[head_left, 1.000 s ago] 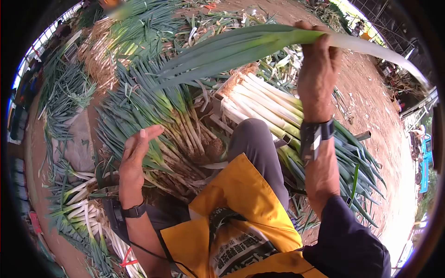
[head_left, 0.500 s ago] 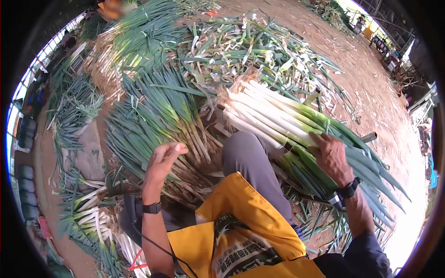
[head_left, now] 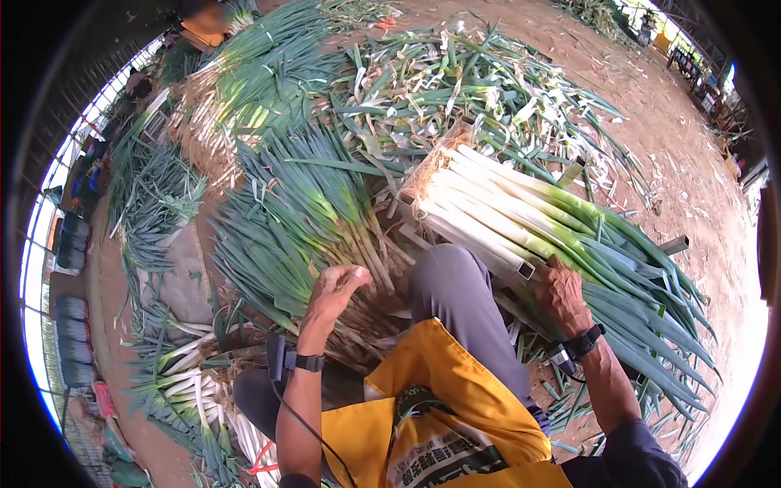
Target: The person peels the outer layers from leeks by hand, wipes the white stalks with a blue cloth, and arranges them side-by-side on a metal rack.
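Observation:
Cleaned long onions (head_left: 504,199) with white stalks and green leaves lie side by side on a metal-framed stand (head_left: 464,248), roots toward the upper left. My right hand (head_left: 560,297) rests with curled fingers at the near edge of their green part; what its fingertips hold, if anything, is hidden. My left hand (head_left: 335,293) is raised over the uncleaned onions (head_left: 301,220), its fingers bent and drawn together near the thumb. Nothing clear shows between them. Brown stalks of that pile lie just beside and below it.
A heap of leaf trimmings (head_left: 464,81) spreads behind the stand. More onions (head_left: 252,73) are piled at the upper left, near another person (head_left: 205,24). White-stalked onions (head_left: 191,382) lie at the lower left. My knee (head_left: 447,276) is against the stand.
The view has shifted, so the scene sits further right. My right hand has moved from on top of the green stalks to their near edge. The leaves there lie closer together.

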